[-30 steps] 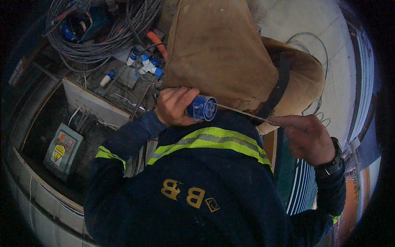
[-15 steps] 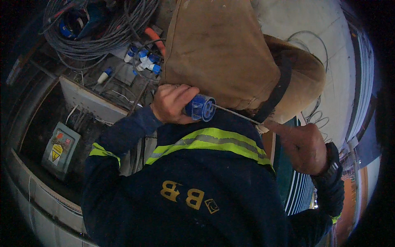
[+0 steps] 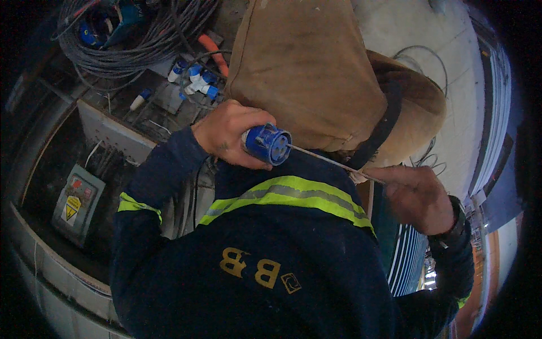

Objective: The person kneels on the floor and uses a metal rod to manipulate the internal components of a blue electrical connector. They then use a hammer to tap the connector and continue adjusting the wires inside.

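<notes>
My left hand (image 3: 228, 133) is wrapped round a blue round industrial power connector (image 3: 265, 144). The connector's face, with its round holes, is turned towards the right. From the other side my right hand (image 3: 420, 198) grips a thin-shafted screwdriver (image 3: 323, 156); its handle is hidden in the fingers. The shaft's far end meets the right edge of the connector's face. Whether the tip sits inside a hole or only touches the rim, I cannot tell. Both hands are held just above my lap, in front of brown trousers (image 3: 305, 68).
A large coil of grey cable (image 3: 152, 51) lies at the upper left. Near it are a white-and-blue multi-way adaptor (image 3: 197, 83), another plug (image 3: 140, 100) and an orange tube (image 3: 213, 53). A grey electrical box (image 3: 79, 203) with a yellow warning label stands at the left.
My left hand and the connector have shifted slightly left and up. My right hand stays at nearly the same place, and the screwdriver still reaches the connector's edge.
</notes>
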